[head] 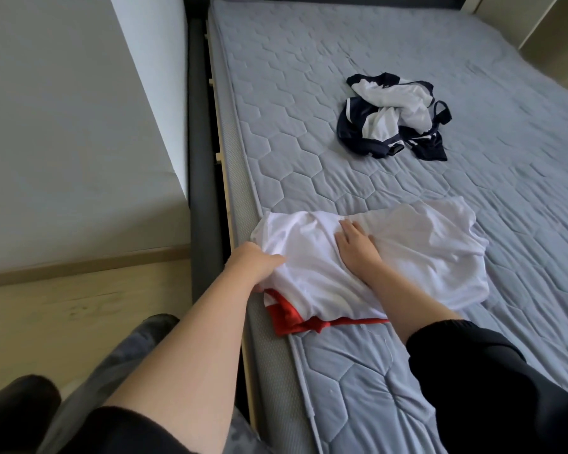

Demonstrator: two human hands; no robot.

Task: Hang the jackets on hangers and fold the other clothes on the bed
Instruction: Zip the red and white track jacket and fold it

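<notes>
Pressing my right hand (358, 249) flat, fingers straight, on the white red-trimmed garment (423, 257) at the near edge of the bed (309, 142), I grip its left side with my left hand (258, 265), fingers curled into the cloth. A crumpled navy-and-white garment (394, 116) lies farther up the bed, well apart.

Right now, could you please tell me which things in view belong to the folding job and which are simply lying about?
Part of the job: white garment with red trim, gripped at its edge by the left hand and pressed flat by the right hand; crumpled navy and white garment, not yet folded; mattress.

Just there: dark bed frame; wooden floor.
</notes>
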